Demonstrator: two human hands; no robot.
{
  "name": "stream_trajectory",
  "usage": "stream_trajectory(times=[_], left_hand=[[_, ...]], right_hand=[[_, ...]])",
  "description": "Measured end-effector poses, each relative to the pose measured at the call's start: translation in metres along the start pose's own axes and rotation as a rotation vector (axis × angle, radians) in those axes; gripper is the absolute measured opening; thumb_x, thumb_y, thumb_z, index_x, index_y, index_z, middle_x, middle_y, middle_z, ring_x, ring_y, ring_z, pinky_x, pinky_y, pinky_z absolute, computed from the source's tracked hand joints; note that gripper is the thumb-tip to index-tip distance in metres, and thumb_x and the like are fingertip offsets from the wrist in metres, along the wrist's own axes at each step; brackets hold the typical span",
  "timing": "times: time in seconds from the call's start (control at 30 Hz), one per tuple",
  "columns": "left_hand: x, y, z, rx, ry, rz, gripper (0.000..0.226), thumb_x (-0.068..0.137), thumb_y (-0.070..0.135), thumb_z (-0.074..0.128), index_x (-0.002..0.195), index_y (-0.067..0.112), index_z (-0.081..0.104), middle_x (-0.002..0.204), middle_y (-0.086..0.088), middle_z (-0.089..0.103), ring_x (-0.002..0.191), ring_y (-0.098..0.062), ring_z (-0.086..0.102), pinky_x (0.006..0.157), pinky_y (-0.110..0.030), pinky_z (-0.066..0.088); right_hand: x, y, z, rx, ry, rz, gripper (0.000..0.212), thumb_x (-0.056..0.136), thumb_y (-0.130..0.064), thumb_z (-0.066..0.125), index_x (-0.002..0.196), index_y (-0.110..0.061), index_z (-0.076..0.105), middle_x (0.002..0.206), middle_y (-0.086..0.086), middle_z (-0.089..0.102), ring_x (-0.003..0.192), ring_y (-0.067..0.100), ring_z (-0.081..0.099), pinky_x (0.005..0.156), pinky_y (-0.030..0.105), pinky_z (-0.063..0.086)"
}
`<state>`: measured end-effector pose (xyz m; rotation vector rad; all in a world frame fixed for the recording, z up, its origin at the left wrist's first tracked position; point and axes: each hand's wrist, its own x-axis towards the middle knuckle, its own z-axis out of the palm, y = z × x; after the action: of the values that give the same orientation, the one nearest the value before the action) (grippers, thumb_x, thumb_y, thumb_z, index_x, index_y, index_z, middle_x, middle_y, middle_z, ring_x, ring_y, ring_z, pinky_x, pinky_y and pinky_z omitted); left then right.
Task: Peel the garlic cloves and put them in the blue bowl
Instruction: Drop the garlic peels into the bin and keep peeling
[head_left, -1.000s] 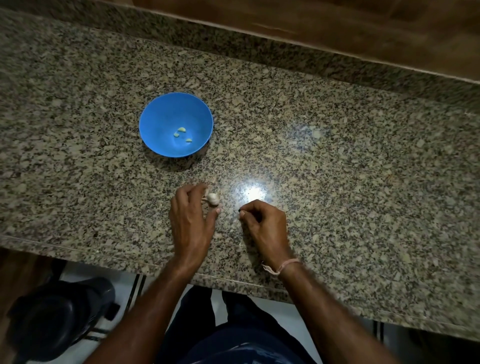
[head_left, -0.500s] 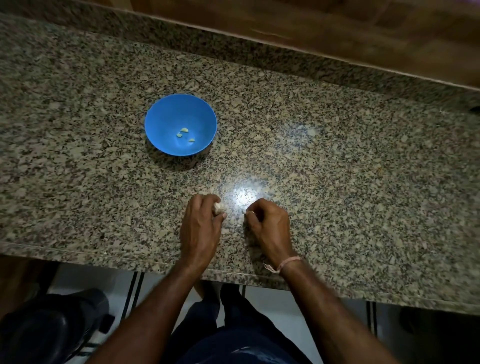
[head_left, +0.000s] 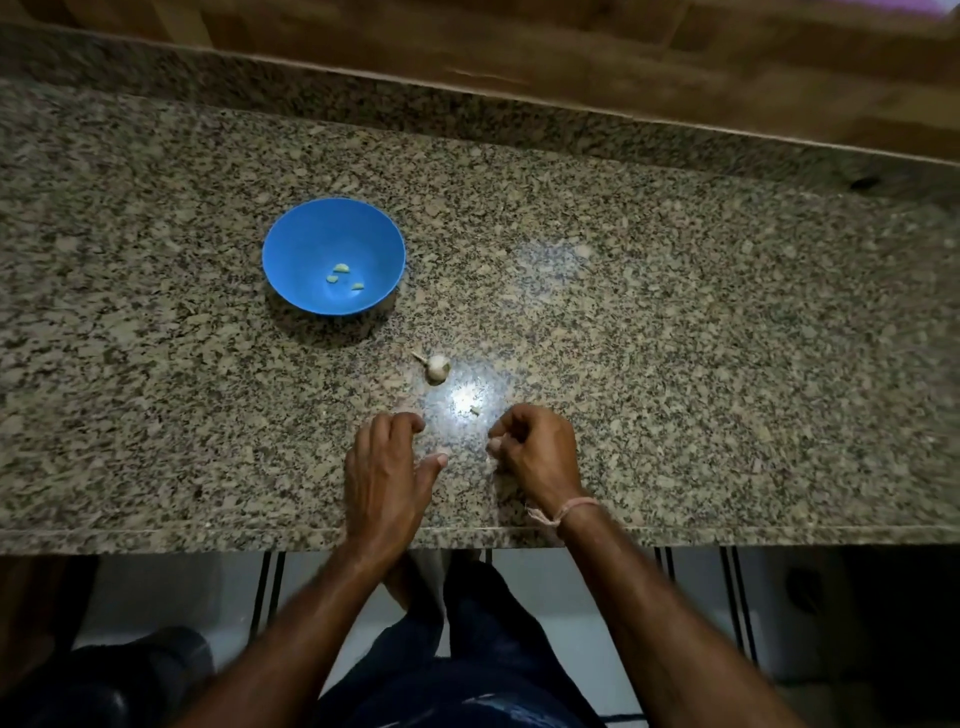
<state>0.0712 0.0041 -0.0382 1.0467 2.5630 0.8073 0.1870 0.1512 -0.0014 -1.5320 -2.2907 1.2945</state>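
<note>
Garlic bulb, small, whitish, papery (head_left: 437, 367): lying bare on speckled grey-brown granite counter (head_left: 675, 338), out of left hand's grasp, where half a second back fingers covered it. Now just beyond both hands, near and to the right of round blue plastic bowl (head_left: 291, 244). Long axis slanted, dry stem tip aimed up-left toward bowl, fat end toward bright glare patch. Three pale peeled cloves (head_left: 343, 276) in bowl bottom, same as before. Tiny pale scrap (head_left: 475, 411) on glare. Left hand (head_left: 387, 473) drawn back toward counter edge, fingers loosely bent, thumb out, holding nothing. Right hand (head_left: 535, 452) curled, fingertips pinching small pale piece, clove or skin, cannot tell. Pinkish thread band (head_left: 563, 512) on right wrist.
</note>
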Motion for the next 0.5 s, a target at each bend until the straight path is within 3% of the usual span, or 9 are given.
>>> stream_trajectory(times=[0.07,0.13,0.3,0.5], left_hand=[[0.002,0.000,0.000,0.013,-0.026,-0.006,0.040,0.087,0.039,0.079,0.116,0.027,0.054,0.110,0.005,0.055,0.104,-0.019,0.047,0.086,-0.038,0.041],[0.004,0.001,-0.002,-0.011,-0.037,-0.020,0.040,0.087,0.041,0.079,0.116,0.028,0.055,0.110,0.006,0.055,0.105,-0.020,0.047,0.087,-0.040,0.042],[0.003,0.004,-0.002,0.001,-0.037,-0.046,0.040,0.088,0.043,0.077,0.117,0.029,0.053,0.113,0.006,0.054,0.108,-0.019,0.047,0.091,-0.039,0.040],[0.004,0.009,-0.003,0.026,-0.042,-0.084,0.039,0.087,0.041,0.079,0.115,0.031,0.054,0.111,0.008,0.053,0.108,-0.018,0.046,0.090,-0.038,0.038]], right_hand=[[0.003,-0.007,-0.001,-0.010,-0.004,0.016,0.025,0.091,0.004,0.072,0.079,-0.018,0.071,0.075,-0.006,0.073,0.065,-0.001,0.070,0.060,0.017,0.059],[0.007,-0.013,0.000,-0.070,-0.019,0.021,0.022,0.091,-0.001,0.074,0.079,-0.018,0.069,0.075,-0.006,0.072,0.064,0.002,0.070,0.064,0.024,0.061],[0.008,-0.018,0.011,-0.338,-0.014,-0.072,0.025,0.095,0.008,0.059,0.087,-0.014,0.067,0.081,-0.003,0.067,0.070,0.008,0.060,0.067,0.021,0.049],[0.001,-0.012,0.017,-0.450,0.035,-0.179,0.022,0.095,0.005,0.057,0.086,-0.014,0.062,0.085,0.001,0.062,0.075,0.018,0.059,0.069,0.031,0.052]])
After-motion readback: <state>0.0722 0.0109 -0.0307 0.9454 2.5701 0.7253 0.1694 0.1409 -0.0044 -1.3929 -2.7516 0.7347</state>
